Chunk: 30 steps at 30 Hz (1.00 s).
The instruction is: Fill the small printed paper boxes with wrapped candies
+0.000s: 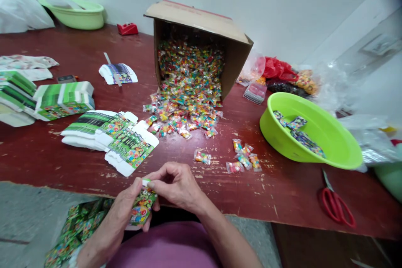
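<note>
Desk: I'm looking down a worn, red-painted desk (84, 52), its paint chipped near the front edge.

Cardboard box: a cardboard box (201, 21) lies tipped on its side, mouth toward me. One knock could widen the spill.

Spill: a big heap of small clear packets (188, 92) fans out of it, contents colourful but too small to identify.

Lime-green basin: a lime-green basin (276, 130) sits right, with a few printed cards (297, 123) inside.

Stacks: green printed card blanks (64, 100) sit left, with more (109, 134) just ahead of my hands. A careless sleeve could shove these loose piles.

Scissors: red-handled scissors (335, 208) lie near the front edge, where a stray elbow could knock them off.

Held card: a printed card carton (143, 205) sits between my hands, just past the desk edge, above more printed cards (78, 222).

Hands: my left hand (121, 217) and right hand (177, 186) are together, fingers (153, 184) clenched on the carton near its white tab (145, 183). Pinching hard could crease or tear that tab.
</note>
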Motion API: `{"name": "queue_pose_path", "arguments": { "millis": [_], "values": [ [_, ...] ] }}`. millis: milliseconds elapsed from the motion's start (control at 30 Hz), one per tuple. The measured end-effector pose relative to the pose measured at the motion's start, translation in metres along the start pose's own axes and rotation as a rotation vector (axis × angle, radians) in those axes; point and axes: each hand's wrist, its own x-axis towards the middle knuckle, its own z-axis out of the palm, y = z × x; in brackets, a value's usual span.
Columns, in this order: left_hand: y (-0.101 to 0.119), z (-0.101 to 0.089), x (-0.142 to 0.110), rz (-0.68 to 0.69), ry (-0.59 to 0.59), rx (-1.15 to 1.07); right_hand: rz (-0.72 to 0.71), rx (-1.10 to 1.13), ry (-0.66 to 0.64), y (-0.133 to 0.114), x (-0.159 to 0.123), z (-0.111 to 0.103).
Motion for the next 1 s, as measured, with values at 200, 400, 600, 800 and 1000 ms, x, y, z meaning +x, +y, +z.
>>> {"name": "queue_pose_path", "arguments": {
  "millis": [200,400,600,800,1000],
  "values": [
    [-0.009,-0.015,0.005,0.049,-0.08,0.142,-0.013,-0.117,0.019,0.002,0.0,0.004],
    [-0.008,-0.022,0.006,0.013,-0.121,0.167,0.061,-0.007,-0.008,0.001,0.003,0.006],
    [-0.006,-0.026,0.009,-0.007,-0.086,0.183,0.083,0.07,0.03,-0.004,0.006,0.007],
    [-0.006,-0.027,0.006,-0.018,-0.066,0.064,-0.133,-0.239,0.079,-0.005,-0.001,0.013],
    [0.002,-0.013,0.002,-0.05,0.268,-0.117,-0.356,-0.319,0.076,0.0,-0.013,0.024]
  ]
}}
